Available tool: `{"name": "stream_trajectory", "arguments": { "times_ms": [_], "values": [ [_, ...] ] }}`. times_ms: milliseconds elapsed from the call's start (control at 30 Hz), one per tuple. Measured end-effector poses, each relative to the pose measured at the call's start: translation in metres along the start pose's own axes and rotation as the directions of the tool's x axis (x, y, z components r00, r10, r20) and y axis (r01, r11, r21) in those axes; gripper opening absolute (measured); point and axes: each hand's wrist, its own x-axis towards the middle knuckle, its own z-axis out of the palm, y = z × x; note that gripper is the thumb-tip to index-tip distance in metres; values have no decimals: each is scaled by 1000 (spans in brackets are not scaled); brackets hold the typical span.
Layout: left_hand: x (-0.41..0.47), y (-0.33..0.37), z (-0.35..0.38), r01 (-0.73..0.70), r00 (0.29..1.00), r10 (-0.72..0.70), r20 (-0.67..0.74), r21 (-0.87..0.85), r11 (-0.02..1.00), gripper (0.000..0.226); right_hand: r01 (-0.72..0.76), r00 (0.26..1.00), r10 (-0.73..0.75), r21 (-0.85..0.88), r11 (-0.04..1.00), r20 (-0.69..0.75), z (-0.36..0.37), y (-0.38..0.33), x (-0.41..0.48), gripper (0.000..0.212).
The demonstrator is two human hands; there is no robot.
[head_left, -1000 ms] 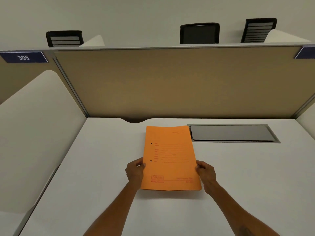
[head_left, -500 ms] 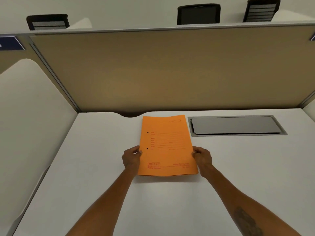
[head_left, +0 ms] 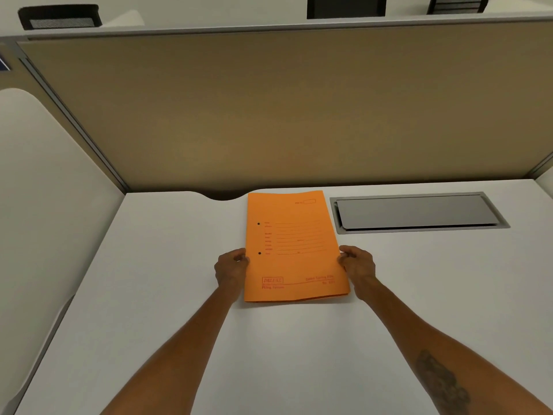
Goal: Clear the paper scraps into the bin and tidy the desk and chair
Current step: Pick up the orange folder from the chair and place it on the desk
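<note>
A white desk [head_left: 149, 295] fills the near view, inside a cubicle. One orange folder [head_left: 294, 247] lies flat on it. Two hands grip it: the left hand [head_left: 230, 269] pinches the folder's left edge, the right hand [head_left: 357, 265] pinches its right edge. Right of the folder sits one grey cable flap [head_left: 416, 212]. Beyond the folder stands a tan partition [head_left: 284, 109], with three chair backs above it.

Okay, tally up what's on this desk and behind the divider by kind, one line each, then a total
Orange folder: 1, flat on the white desk, held at its sides by the left hand and right hand
Grey cable hatch: 1, set into the desk
Black chairs behind the divider: 3
Paper scraps: 0 in view
Total: 5
</note>
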Motion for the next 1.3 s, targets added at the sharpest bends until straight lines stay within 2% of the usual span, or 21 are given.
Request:
{"name": "stream_trajectory", "arguments": {
  "times_ms": [367, 533, 567, 767, 900, 967, 1067, 1200, 1300],
  "values": [
    [2, 10, 0, 5, 1000, -4, -11, 87, 996, 36, 14, 998, -13, -24, 1000, 67, 1, -8, -2, 35],
    [-9, 3, 3, -14, 1000, 14, 4, 77, 997, 20, 46, 996, -42, -48, 998, 76, 2, -6, -10, 35],
    [-12, 4, 2, -21, 1000, 21, 1, 91, 996, 26, 50, 996, -47, -50, 997, 75, 1, -8, -12, 36],
    [-28, 7, -4, -122, 992, 124, 7, 224, 967, 46, 101, 990, -91, -90, 991, 107, -2, -19, -31, 37],
    [-51, 14, -6, -218, 976, 202, 84, 325, 920, 41, 186, 976, -156, -214, 959, 153, -10, -24, -53, 36],
    [-62, 15, -4, -232, 972, 213, 94, 318, 919, 38, 234, 967, -199, -248, 940, 159, -14, -24, -63, 37],
    [-82, 20, -4, -241, 969, 214, 120, 307, 921, 41, 319, 944, -262, -358, 878, 200, -22, -23, -81, 42],
    [-107, 23, -10, -227, 969, 172, 178, 364, 903, 47, 445, 894, -298, -589, 674, 334, -33, -24, -108, 50],
    [-129, 20, -15, -318, 942, 223, 250, 455, 832, 51, 510, 860, -320, -670, 539, 397, -42, -24, -126, 54]
  ]
}}
